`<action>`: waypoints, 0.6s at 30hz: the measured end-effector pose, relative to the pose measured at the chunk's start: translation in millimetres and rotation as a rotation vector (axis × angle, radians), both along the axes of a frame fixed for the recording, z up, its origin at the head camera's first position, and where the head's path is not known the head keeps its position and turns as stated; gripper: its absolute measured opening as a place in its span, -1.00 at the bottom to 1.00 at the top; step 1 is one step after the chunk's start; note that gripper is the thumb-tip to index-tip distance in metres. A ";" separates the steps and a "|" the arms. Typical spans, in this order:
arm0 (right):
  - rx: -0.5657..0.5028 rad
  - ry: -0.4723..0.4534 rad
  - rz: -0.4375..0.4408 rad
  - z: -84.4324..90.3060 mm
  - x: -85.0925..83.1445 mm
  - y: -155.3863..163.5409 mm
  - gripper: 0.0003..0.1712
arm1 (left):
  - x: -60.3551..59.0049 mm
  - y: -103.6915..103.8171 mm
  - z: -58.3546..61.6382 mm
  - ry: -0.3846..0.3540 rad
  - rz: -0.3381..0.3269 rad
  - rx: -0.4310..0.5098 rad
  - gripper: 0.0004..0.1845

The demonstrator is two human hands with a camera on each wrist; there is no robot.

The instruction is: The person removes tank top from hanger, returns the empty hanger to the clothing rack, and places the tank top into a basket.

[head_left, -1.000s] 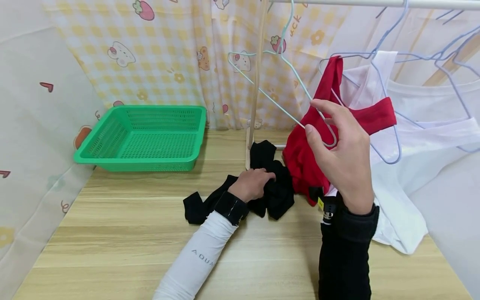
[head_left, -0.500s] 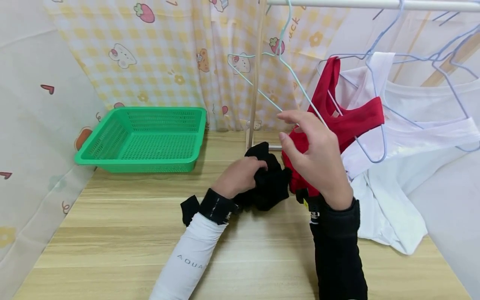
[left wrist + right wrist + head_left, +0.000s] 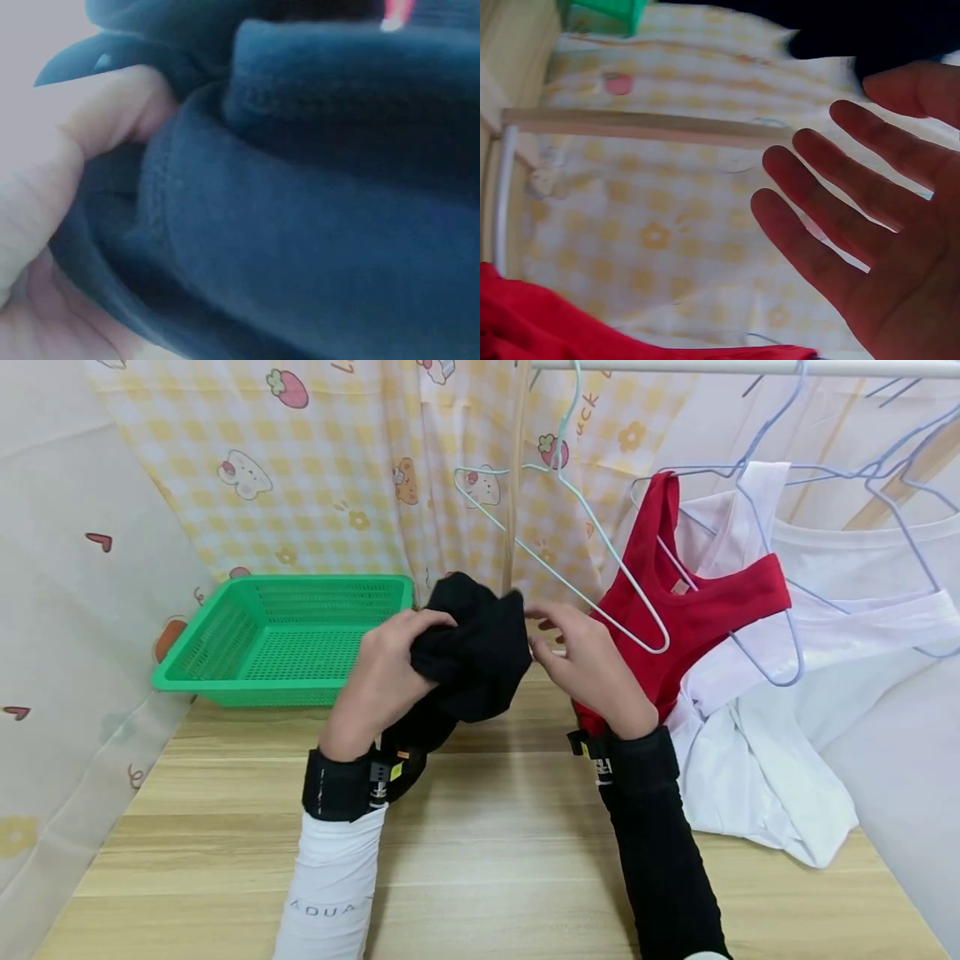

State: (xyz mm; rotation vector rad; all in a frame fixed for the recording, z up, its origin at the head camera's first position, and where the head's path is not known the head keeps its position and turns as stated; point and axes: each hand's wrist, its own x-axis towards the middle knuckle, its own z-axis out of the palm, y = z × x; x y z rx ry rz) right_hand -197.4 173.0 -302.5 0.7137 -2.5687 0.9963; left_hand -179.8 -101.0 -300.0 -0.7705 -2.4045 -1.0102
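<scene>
Cartoon-print curtains back a wooden table [image 3: 480, 860], where a green plastic basket [image 3: 288, 639] sits at the far left. Above the table's middle, the left hand [image 3: 382, 681] grips a bunched black garment [image 3: 472, 652] — its fingers curl into the cloth, which fills the left wrist view. Just right of it, the right hand [image 3: 588, 664] is spread with straight fingers [image 3: 832, 217], the garment at their tips, while a red tank top [image 3: 693, 610] and white shirt [image 3: 825, 635] hang on wire hangers at the right.
</scene>
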 end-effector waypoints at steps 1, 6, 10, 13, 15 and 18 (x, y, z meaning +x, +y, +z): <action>0.009 -0.022 0.002 -3.0 -3.4 0.4 -0.55 | 2.3 -2.2 2.0 0.018 0.010 0.031 -0.59; 0.035 -0.117 0.015 -15.7 -16.8 3.9 -0.53 | -0.6 -6.4 14.2 0.155 0.072 0.149 -0.61; 0.079 -0.207 0.018 -23.2 -24.0 5.5 -0.52 | -13.3 -12.1 33.6 0.249 0.143 0.190 -0.61; 0.110 -0.246 0.023 -26.2 -26.2 6.0 -0.52 | -21.5 -21.7 54.8 0.263 0.210 0.224 -0.58; 0.122 -0.250 0.029 -26.7 -27.0 6.4 -0.52 | -26.5 -30.7 71.0 0.269 0.251 0.250 -0.58; 0.136 -0.258 0.028 -25.6 -27.6 7.7 -0.52 | -33.9 -47.8 95.8 0.280 0.296 0.274 -0.59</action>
